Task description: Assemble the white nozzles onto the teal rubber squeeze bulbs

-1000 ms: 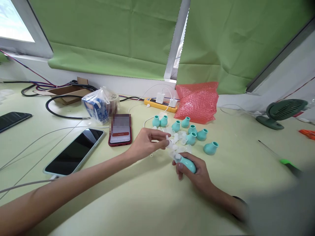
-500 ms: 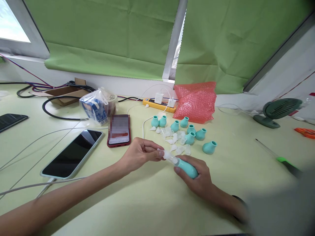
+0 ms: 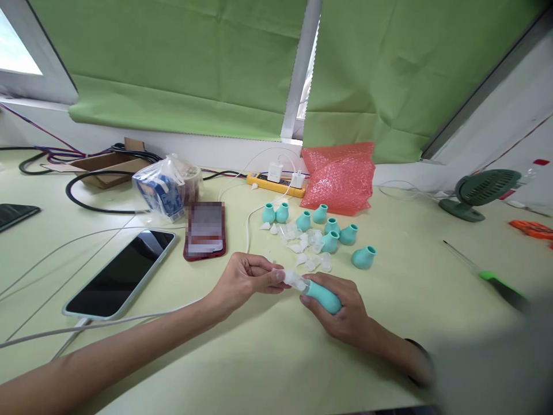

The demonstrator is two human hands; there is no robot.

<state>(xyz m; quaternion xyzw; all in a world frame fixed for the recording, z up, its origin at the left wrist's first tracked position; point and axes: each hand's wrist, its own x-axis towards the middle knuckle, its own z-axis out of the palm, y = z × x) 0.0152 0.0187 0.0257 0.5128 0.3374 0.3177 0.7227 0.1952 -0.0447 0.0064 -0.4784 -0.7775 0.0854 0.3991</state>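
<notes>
My right hand (image 3: 343,314) is wrapped round a teal rubber bulb (image 3: 323,297) low over the pale green table (image 3: 268,357). My left hand (image 3: 242,279) pinches a small clear plastic tip (image 3: 292,280) that sits at the bulb's mouth. Just behind my hands lie several more teal bulbs (image 3: 363,257) standing upright and a scatter of clear plastic tips (image 3: 302,242).
A red phone (image 3: 204,230) and a larger dark phone (image 3: 123,272) on a white cable lie at the left. Behind are a bagged carton (image 3: 166,187), a yellow power strip (image 3: 276,183), pink bubble wrap (image 3: 339,176), a green fan (image 3: 479,193) and a green-handled screwdriver (image 3: 488,275).
My left hand took a clear tip from the pile and brought it back to the bulb's mouth. Both hands drew slightly toward me. The view shifted a little.
</notes>
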